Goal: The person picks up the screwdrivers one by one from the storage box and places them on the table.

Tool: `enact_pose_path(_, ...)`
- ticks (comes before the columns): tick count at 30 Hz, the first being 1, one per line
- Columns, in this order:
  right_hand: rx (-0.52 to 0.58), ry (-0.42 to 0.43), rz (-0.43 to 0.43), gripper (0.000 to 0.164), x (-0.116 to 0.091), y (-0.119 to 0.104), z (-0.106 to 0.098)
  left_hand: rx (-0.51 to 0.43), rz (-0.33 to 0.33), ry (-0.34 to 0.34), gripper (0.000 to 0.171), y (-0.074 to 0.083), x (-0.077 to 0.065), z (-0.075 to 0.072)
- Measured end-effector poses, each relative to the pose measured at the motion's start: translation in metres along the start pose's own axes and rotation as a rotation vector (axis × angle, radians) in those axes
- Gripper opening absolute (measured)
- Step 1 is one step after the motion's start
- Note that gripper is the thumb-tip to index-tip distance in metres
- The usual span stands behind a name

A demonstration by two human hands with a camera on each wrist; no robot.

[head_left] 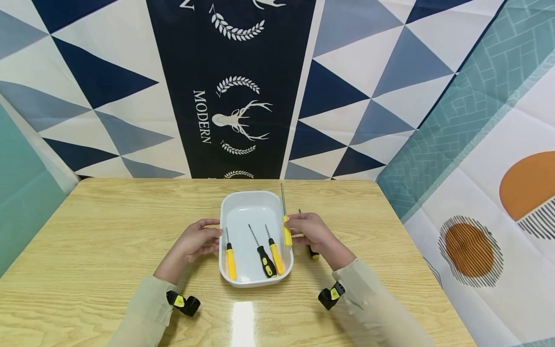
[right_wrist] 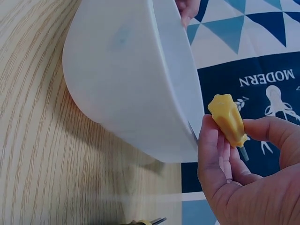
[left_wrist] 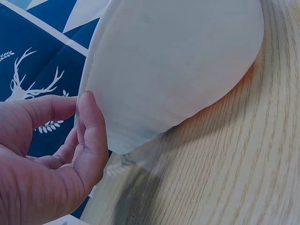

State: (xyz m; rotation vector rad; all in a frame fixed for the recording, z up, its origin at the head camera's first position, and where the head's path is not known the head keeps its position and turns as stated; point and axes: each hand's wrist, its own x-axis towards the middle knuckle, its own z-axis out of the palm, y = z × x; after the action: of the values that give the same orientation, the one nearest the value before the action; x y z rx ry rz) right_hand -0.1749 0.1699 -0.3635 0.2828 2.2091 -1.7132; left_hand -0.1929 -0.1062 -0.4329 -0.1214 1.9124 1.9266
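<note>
A white plastic tray point(head_left: 243, 207) stands on the table, and my left hand point(head_left: 199, 240) pinches its left rim between thumb and fingers. Over the tray's right rim, my right hand point(head_left: 313, 230) holds a screwdriver by its yellow handle point(right_wrist: 227, 119), with the shaft pointing away. Inside the tray lie three more: a yellow screwdriver point(head_left: 231, 262) at the left, a black-and-yellow screwdriver point(head_left: 266, 262) near the middle, and a yellow screwdriver with a black collar point(head_left: 276, 255) at the right. Another screwdriver point(head_left: 314, 254), partly hidden by my right hand, lies on the table outside the tray.
The wooden table point(head_left: 108, 241) extends to both sides of the tray. A patterned cloth point(head_left: 234, 96) hangs behind its far edge, with more cloth at the sides. Each sleeve carries a black wrist camera, such as the right camera point(head_left: 330, 296).
</note>
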Motion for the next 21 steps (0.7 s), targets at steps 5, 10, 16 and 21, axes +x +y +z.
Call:
enact_pose_path(5,0.029,-0.016,-0.005,0.035,0.018,0.016,-0.006,0.003,0.002,-0.001,0.052,0.001,-0.002,0.0)
enact_pose_path(10,0.042,-0.015,-0.018,0.035,0.022,0.02,-0.009,0.005,0.006,-0.002,0.052,0.001,-0.002,0.001)
enact_pose_path(16,0.033,-0.003,-0.008,0.036,0.022,0.021,-0.011,0.008,0.009,-0.008,0.052,-0.001,-0.001,0.0)
enact_pose_path(21,0.025,0.005,-0.007,0.038,0.021,0.022,-0.015,0.006,0.008,-0.004,0.051,-0.001,-0.001,0.0)
